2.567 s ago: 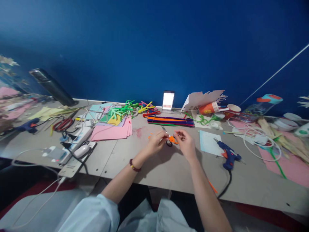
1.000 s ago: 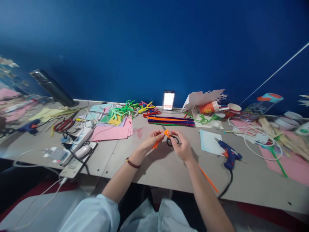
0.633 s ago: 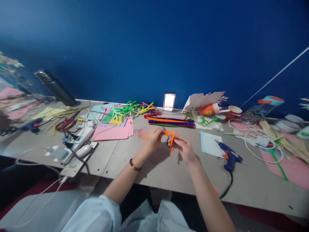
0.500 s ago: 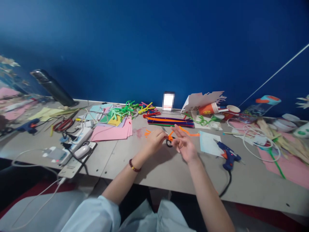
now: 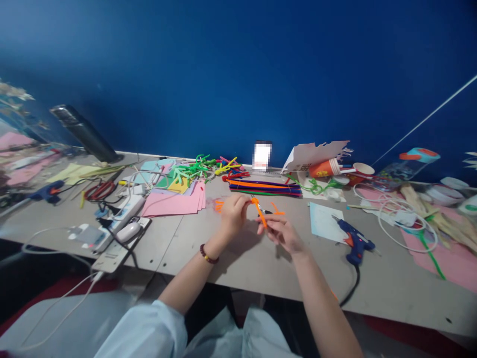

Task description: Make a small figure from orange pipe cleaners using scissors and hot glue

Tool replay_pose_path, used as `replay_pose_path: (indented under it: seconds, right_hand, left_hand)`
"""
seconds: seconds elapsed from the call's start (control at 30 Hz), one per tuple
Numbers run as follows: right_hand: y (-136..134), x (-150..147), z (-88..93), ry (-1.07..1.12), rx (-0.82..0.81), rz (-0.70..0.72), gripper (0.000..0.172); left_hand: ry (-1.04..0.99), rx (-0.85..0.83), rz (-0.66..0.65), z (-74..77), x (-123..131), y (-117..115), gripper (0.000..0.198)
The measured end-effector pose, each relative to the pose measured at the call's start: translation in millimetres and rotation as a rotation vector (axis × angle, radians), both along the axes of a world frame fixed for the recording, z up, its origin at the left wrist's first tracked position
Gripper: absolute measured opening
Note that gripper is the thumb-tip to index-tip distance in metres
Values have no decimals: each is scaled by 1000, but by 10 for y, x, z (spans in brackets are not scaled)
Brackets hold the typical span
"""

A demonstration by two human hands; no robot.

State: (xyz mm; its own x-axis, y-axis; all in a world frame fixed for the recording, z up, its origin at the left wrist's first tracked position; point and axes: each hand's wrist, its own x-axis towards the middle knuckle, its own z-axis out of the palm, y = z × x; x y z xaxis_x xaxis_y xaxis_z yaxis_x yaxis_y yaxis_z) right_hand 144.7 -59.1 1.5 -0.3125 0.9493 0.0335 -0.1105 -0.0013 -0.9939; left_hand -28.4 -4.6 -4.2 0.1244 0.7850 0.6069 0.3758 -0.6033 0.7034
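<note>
Head view: holding an orange fuzzy stick (image 5: 262, 217) over the surface (image 5: 261, 268), pinched at its far end in the left hand (image 5: 234, 215) and near its other end in the right hand (image 5: 285, 233), presumably for steadiness, with partly hidden scissors (image 5: 266, 212) behind.

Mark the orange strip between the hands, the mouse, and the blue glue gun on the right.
Orange strip (image 5: 262, 217): head view, middle of its length.
Mouse (image 5: 128, 232): head view, top shell.
Blue glue gun (image 5: 357, 240): head view, body.

Open tabletop (image 5: 328, 263), glue gun (image 5: 357, 239) rightward
</note>
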Motion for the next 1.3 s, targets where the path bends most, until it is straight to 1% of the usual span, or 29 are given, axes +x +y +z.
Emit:
replay_pose_path:
  seconds: [0.07,0.13,0.2,0.23,0.3,0.33,0.4,0.5,0.57,0.63,0.73,0.8,0.87,0.93,0.97,1.0,1.03,1.1,1.17,1.2,1.23,1.3]
  right_hand:
    - [9,52,27,91,27,-86,41]
    - [50,90,36,140,61,-219,46]
    - [109,106,23,154,56,-349,46]
    - [138,104,8,151,39,-408,44]
    - [183,80,-33,125,-11,-487,42]
    - [196,59,-55,108,-40,-492,43]
    - [203,12,-87,95,-111,-435,43]
    - [193,-40,-100,154,-221,-337,40]
    - [193,-46,-99,194,-269,-331,42]
    - [204,-34,-111,177,-280,-363,43]
    - [226,-5,-161,22,-186,-471,42]
    - [231,14,-196,-148,-36,-561,37]
    - [227,33,-216,-346,155,-638,33]
    - [217,54,-214,-517,309,-680,32]
    - [212,63,-206,-567,339,-685,32]
    - [207,72,-196,-583,330,-678,33]
    - [203,78,-183,-563,284,-651,34]
    - [197,86,-159,-425,112,-538,39]
    - [194,88,-145,-249,-72,-392,42]
    - [195,88,-143,-182,-134,-338,42]
    - [198,89,-145,-140,-171,-311,41]
    - [209,92,-160,-119,-182,-323,39]
  left_hand:
    - [124,23,-93,-16,0,2,19]
    - [207,29,-221,-13,15,-9,21]
    - [211,12,-327,8,42,-35,21]
    - [179,-11,-362,22,58,-52,20]
    - [39,-86,-405,49,88,-87,20]
    - [-63,-145,-409,60,100,-99,21]
    - [-303,-268,-393,73,114,-102,24]
    - [-608,-424,-342,80,102,-50,32]
    - [-763,-517,-324,86,72,9,35]
    - [-898,-583,-336,94,33,68,36]
    - [-1010,-630,-329,106,-17,127,33]
    - [-1038,-649,-334,108,-39,142,30]
    - [-1055,-666,-359,101,-55,146,28]
    - [-1074,-684,-382,88,-68,152,29]
    - [-1085,-692,-386,80,-74,157,30]
    - [-1097,-694,-383,74,-79,165,31]
    - [-1107,-689,-374,68,-83,174,31]
    - [-1121,-667,-340,64,-86,194,29]
    - [-1132,-653,-290,70,-87,212,26]
    - [-1137,-651,-272,75,-89,221,25]
    - [-1142,-652,-263,83,-96,229,24]
    - [-1154,-652,-271,99,-122,251,22]
